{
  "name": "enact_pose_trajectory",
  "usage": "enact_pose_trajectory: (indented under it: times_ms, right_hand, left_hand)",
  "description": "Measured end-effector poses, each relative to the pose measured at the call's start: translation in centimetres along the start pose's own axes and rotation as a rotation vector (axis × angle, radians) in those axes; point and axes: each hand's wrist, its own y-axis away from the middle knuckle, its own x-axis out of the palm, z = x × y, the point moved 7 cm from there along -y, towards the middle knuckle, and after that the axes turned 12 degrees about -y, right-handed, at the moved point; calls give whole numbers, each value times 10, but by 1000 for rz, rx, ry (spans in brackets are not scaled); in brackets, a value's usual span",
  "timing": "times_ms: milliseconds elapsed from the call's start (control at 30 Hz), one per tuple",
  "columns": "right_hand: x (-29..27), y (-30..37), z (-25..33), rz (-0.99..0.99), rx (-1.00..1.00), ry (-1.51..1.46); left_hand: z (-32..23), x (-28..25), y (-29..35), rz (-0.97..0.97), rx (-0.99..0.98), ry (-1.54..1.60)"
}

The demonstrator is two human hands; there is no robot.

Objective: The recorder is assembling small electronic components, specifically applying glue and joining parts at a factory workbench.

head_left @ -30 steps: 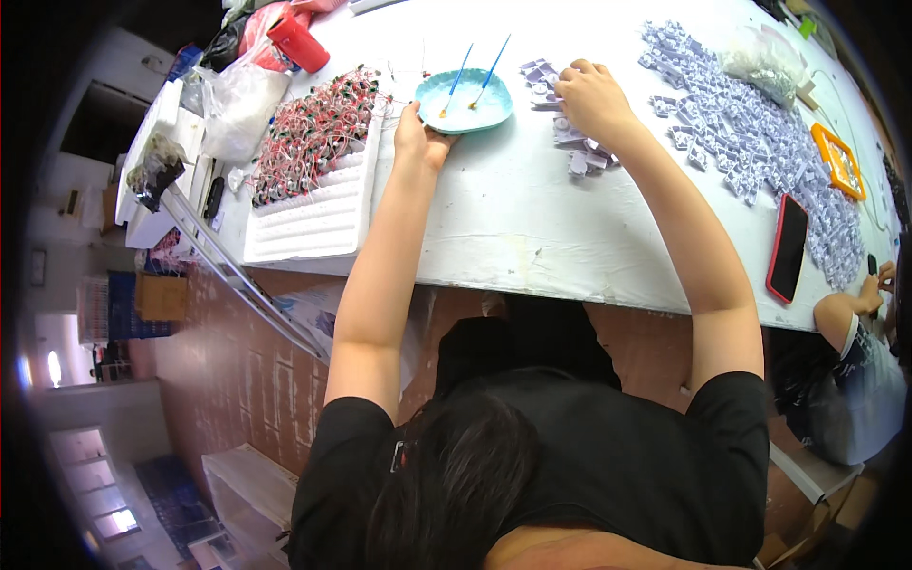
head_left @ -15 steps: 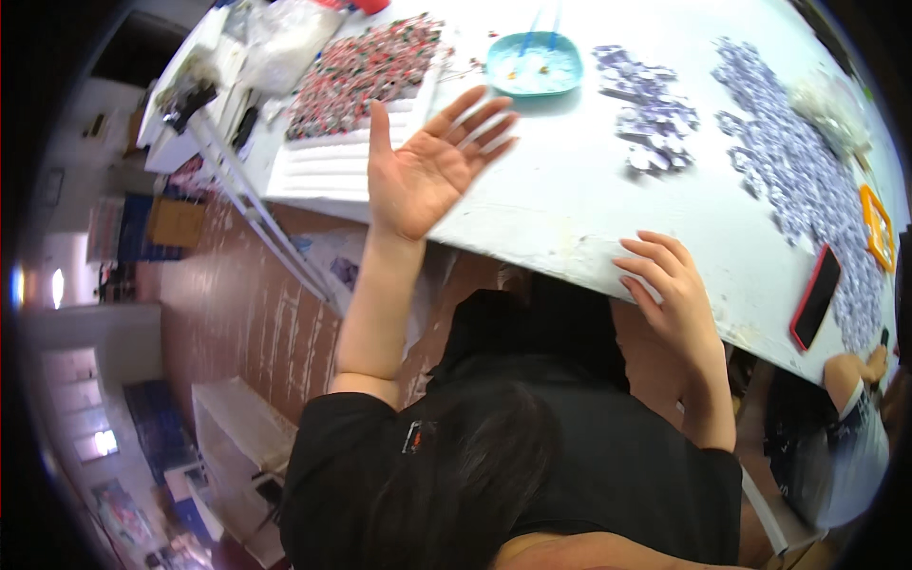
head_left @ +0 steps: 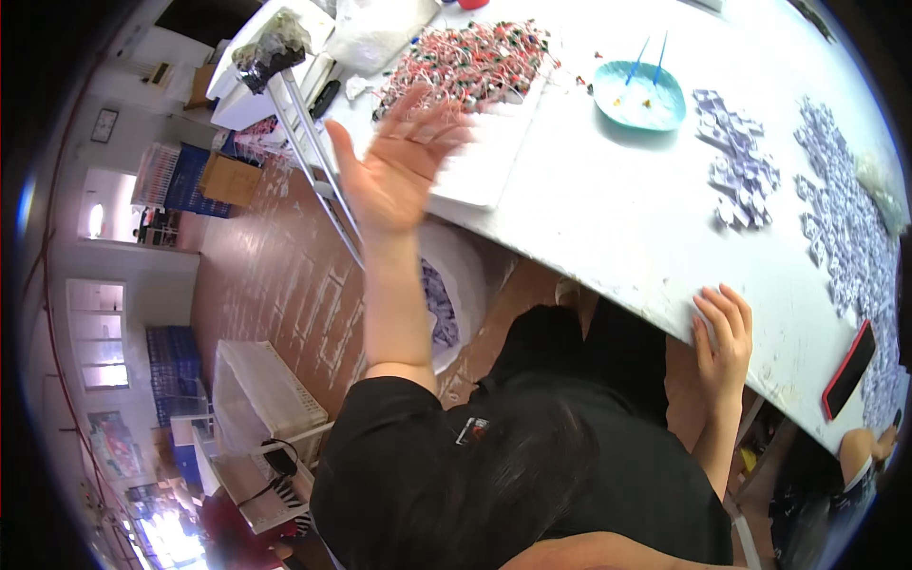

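Raised in the air over the table's left edge, my left hand is open with fingers spread and slightly blurred, holding nothing. Behind its fingertips lies a heap of small red, white and dark wired parts on a white foam tray. My right hand rests at the table's front edge, its fingers loosely stretched and nothing in them. Beyond it is a small pile of grey-white pieces. A turquoise dish with two blue sticks stands farther back.
A long heap of grey-white pieces covers the table's right side, near a red-edged phone. Another person's arm is at the lower right. Left of the table stand a metal crutch-like frame and a white bin holding grey pieces.
The view has turned left, so the table has shifted right in the picture. My left hand has moved left, away from the dish; my right hand has settled at the table edge.
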Motion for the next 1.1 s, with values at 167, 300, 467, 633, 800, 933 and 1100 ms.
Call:
enact_pose_trajectory:
  times_ms: [167, 300, 467, 633, 800, 933, 1100]
  right_hand:
    - [10, -2, 13, -23, -37, 132]
    - [6, -1, 11, -54, -36, 149]
    - [5, -6, 7, -75, -39, 168]
    - [10, -8, 2, -48, -15, 217]
    - [12, -3, 5, -39, 15, 222]
    - [13, 9, 2, -18, 75, 209]
    - [9, 6, 7, -55, -13, 221]
  left_hand:
    - [-87, -231, -2, -916, 0, -829]
    - [-107, -374, -18, -882, -80, -1853]
    - [-125, -444, -36, -643, -232, -2567]
    - [-110, -436, -37, -656, -404, -2283]
    - [-124, -431, -44, -602, -541, -2376]
    - [-86, -407, -65, -442, -438, -2559]
    - [-104, -376, -66, -458, -384, -2711]
